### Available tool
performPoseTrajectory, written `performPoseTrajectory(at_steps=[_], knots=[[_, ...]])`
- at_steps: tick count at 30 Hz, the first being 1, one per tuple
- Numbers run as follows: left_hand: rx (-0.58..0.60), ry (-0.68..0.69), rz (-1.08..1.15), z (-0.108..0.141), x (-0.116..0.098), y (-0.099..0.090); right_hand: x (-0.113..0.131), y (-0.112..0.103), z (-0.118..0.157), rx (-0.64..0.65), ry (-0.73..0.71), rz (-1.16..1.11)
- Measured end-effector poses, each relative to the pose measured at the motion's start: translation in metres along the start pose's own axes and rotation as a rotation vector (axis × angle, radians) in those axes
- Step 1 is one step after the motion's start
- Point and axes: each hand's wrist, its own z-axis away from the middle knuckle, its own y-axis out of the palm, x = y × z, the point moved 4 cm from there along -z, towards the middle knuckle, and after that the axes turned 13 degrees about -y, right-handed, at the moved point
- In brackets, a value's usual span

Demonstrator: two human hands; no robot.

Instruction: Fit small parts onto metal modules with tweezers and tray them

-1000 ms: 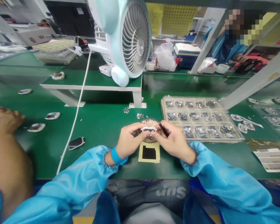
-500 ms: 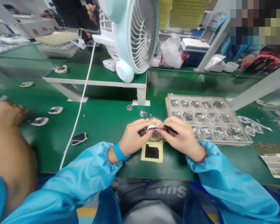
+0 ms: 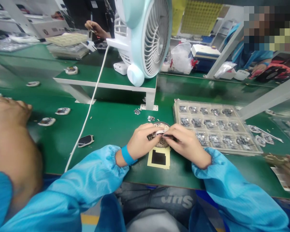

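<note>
Left hand (image 3: 141, 140) is pinching a white casing (image 3: 160, 131), right hand (image 3: 188, 141) a dark tool (image 3: 173, 138), seemingly working at it, next needing steadiness.

The worktop (image 3: 111, 129) looks smooth and glossy, the fan (image 3: 134, 42) smooth plastic, the tray (image 3: 254, 143) shiny clear plastic, the sleeve (image 3: 84, 182) satiny cloth, the jeans (image 3: 145, 196) matt denim.

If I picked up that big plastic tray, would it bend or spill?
The tray looks like thin plastic, so it may flex if lifted by one edge. It lies wide and flat on the table, so a push would probably slide it, not tip it. Its small parts sit in separate compartments, and tilting could jumble them.
</note>
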Motion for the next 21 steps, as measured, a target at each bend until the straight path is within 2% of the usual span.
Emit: performPoseTrajectory(at_steps=[5, 8, 11, 14, 16, 19, 21], knots=[[0.026, 0.004, -0.06, -0.003, -0.003, -0.002, 0.003, -0.003, -0.002, 0.074, 0.009, -0.01], [-0.011, -0.001, -0.085, -0.013, 0.006, -0.012, 0.0, -0.005, -0.003, 0.069, 0.044, 0.018], [-0.096, -0.107, -0.141, -0.036, 0.038, -0.032, -0.007, -0.002, -0.005, 0.154, 0.109, 0.188], [-0.198, -0.403, -0.365, -0.065, 0.086, -0.063, -0.012, 0.004, -0.006, 0.252, 0.13, 0.313], [-0.229, -0.517, -0.489, -0.084, 0.11, -0.084, -0.012, 0.005, -0.004, 0.246, 0.121, 0.316], [-0.248, -0.552, -0.542, -0.109, 0.126, -0.102, -0.012, 0.002, -0.001, 0.17, 0.103, 0.271], [-0.239, -0.545, -0.572, -0.122, 0.127, -0.101, -0.012, -0.004, 0.0, 0.09, 0.089, 0.213]])
